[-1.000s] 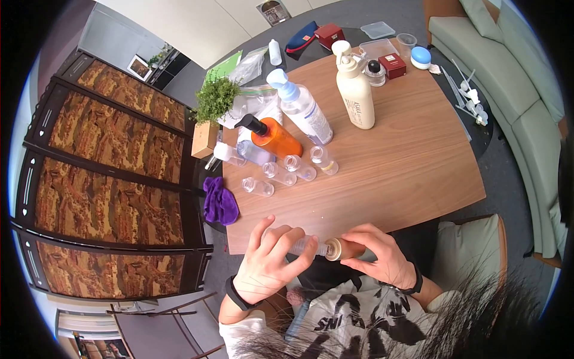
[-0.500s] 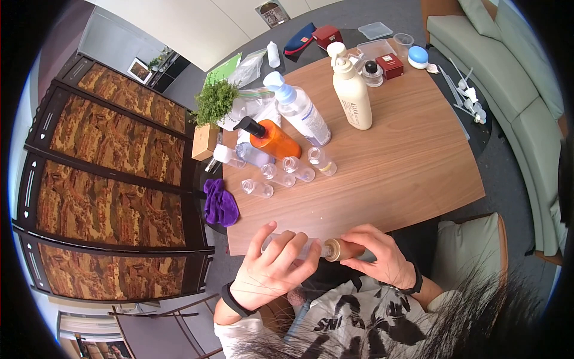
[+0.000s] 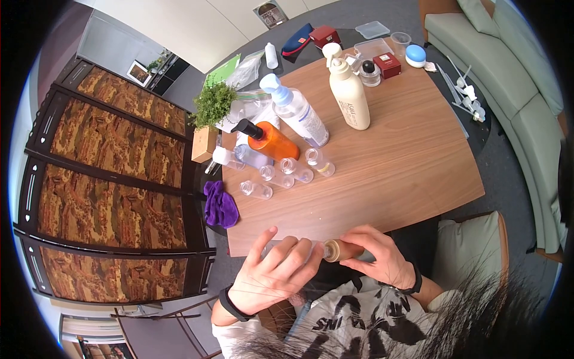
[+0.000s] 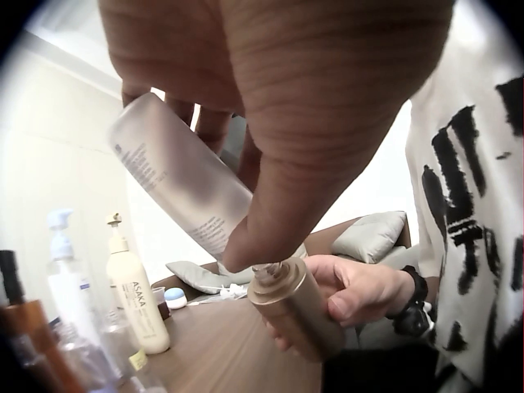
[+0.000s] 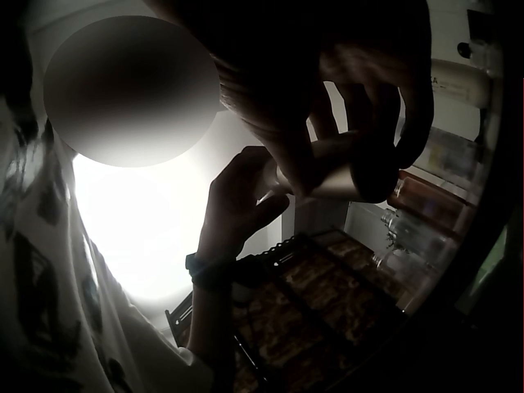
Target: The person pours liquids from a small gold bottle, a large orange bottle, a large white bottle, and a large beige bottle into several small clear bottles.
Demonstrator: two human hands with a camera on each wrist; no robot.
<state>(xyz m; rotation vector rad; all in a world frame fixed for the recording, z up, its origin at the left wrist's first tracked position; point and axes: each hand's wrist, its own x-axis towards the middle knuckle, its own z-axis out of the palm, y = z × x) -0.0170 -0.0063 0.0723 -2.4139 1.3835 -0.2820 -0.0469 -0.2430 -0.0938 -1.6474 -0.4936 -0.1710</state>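
L hand (image 3: 272, 272) grips the clear bottle (image 4: 180, 176), thumb and fingers round its body, tipped neck-down; R hand (image 3: 382, 257) has its fingers curled round the gold-brown bottle (image 4: 296, 315), open top facing that neck. Both btls are held at the near edge of the table (image 3: 394, 173), by the shirt (image 3: 341, 308). Main risk, IMO: the necks meet over a v. small opening, so a slight wrist wobble on either side could part them, and any liquid inside might dribble down the gold-brown side, onto the R fingers or the shirt. The L grip looks light for a smooth btl; a slip could drop it or knock the other. Can't tell from the dim R wrist view, or for sure from the L one, whether the necks actually touch or anything is flowing. L hand also blocks most of the clear btl from the head view, so its level is hard to judge. Farther up: small clear bottles (image 3: 296, 170), look uncapped & easy to tip if a forearm swings across, w/ the orange pump bottle (image 3: 274, 142) and tall clear pump bottle (image 3: 305, 122) just behind. Cream pump bottle (image 3: 350, 99) stands beyond, purple cloth (image 3: 220, 204) beside the table's L edge.
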